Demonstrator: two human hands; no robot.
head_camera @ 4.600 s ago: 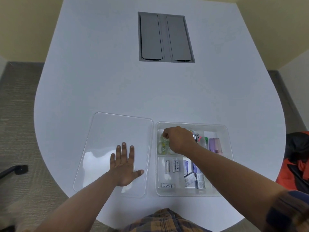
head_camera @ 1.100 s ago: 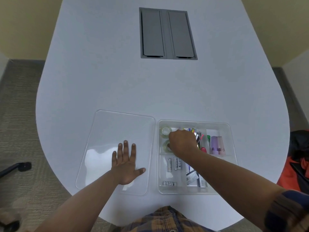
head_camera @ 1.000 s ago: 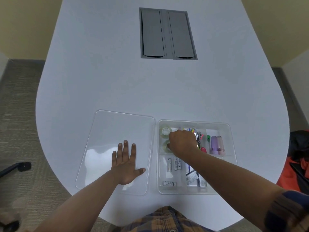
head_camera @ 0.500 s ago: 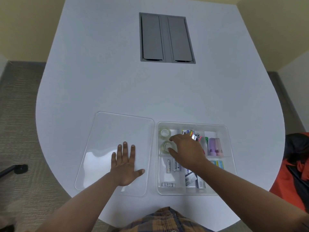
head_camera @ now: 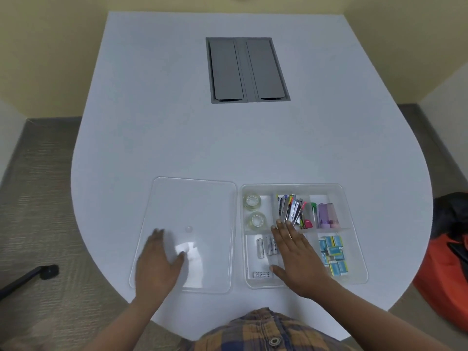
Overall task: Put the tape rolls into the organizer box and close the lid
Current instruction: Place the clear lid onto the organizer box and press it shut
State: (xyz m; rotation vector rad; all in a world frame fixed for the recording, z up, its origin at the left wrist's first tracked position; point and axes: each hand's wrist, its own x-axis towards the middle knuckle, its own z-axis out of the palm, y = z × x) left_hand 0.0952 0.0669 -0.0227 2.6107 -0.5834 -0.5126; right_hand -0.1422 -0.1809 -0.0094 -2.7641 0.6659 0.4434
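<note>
**A:** Head view, nearest edge: what is lying closest to the wearer?

**B:** A plaid shirt front [head_camera: 263, 330] is filling the bottom margin. Just beyond it, both forearms are reaching over the rounded edge of the white table [head_camera: 177, 138].

**A:** What are the hands doing?

**B:** The left hand [head_camera: 158, 264] is lying over the near left part of the clear lid [head_camera: 200, 198], fingers spread and gripping nothing; it is blurred, so contact cannot be judged. The right hand [head_camera: 295, 257] is hovering flat and open, palm down, over the near middle of the organizer box [head_camera: 354, 249], holding nothing.

**A:** Where is the lid sitting relative to the box?

**B:** It is lying flat on the table just beside the box's left wall, so the box is standing uncovered.

**A:** And the contents, moving outward?

**B:** In the near left compartment, batteries [head_camera: 264, 247] are lying beside the right hand. In the near right one, small blue-and-yellow packets [head_camera: 333, 254] are piling together. In the far left compartment the two tape rolls [head_camera: 254, 211] are resting flat, one behind the other. To their right, clips and small tools [head_camera: 291, 210] are bunching in the far middle compartment, and purple containers [head_camera: 328, 215] are occupying the far right one.

**A:** Beyond the box?

**B:** A grey double-flap panel [head_camera: 247, 69] is sitting recessed in the table's far centre.
</note>
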